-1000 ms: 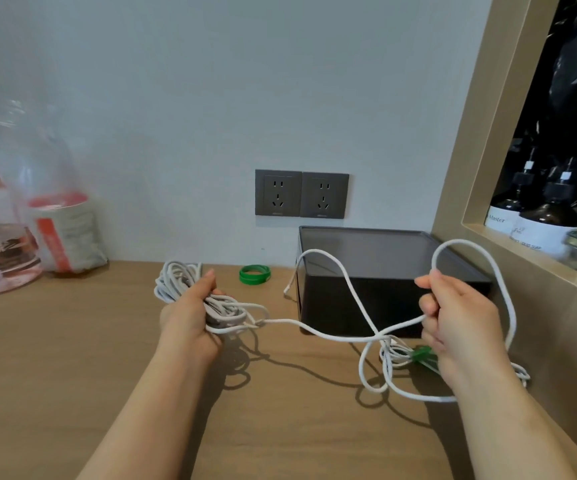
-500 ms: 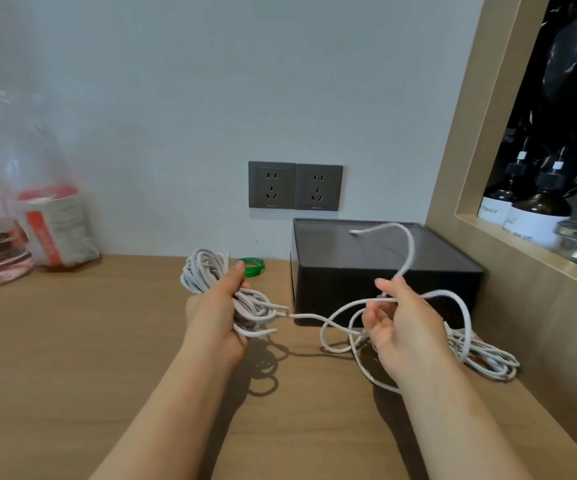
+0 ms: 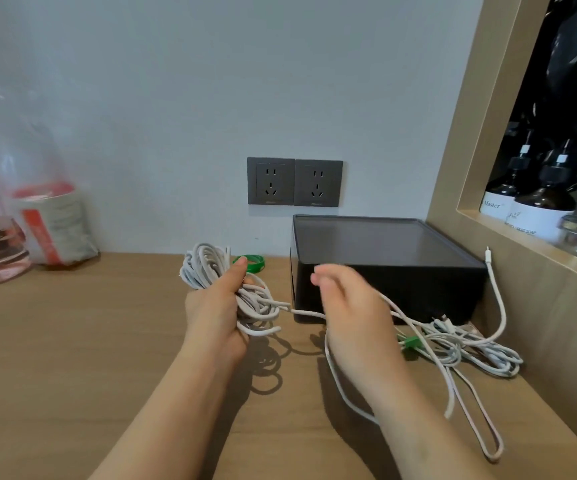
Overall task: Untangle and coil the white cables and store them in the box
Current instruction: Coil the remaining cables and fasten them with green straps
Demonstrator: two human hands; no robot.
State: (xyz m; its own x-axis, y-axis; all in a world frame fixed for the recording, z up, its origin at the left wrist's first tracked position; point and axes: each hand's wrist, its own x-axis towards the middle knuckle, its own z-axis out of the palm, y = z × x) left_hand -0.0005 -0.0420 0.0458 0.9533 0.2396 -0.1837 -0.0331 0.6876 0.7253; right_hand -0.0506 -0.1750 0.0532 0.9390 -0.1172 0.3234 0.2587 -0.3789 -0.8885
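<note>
- Step: coiling 1 white cable, judged mid-way; nothing looks stored yet.
- Left hand (image 3: 216,315) is raised over the worktop (image 3: 72,358) middle, fingers clenched round the coil (image 3: 205,268), thumb up.
- Right hand (image 3: 352,320) is blurred, just beside the coil, fingers curled on the loose strand (image 3: 418,344).
- Tangled cables (image 3: 484,351) with a green tie (image 3: 410,342) lie by the right edge, in front of the box (image 3: 401,289) at the back right corner.
- Next: likely lay the strand onto the coil, which needs slack without snagging the tangle.

Wooden counter (image 3: 72,341) bears box (image 3: 418,292), loose cables (image 3: 470,344), green ring (image 3: 255,263).
</note>
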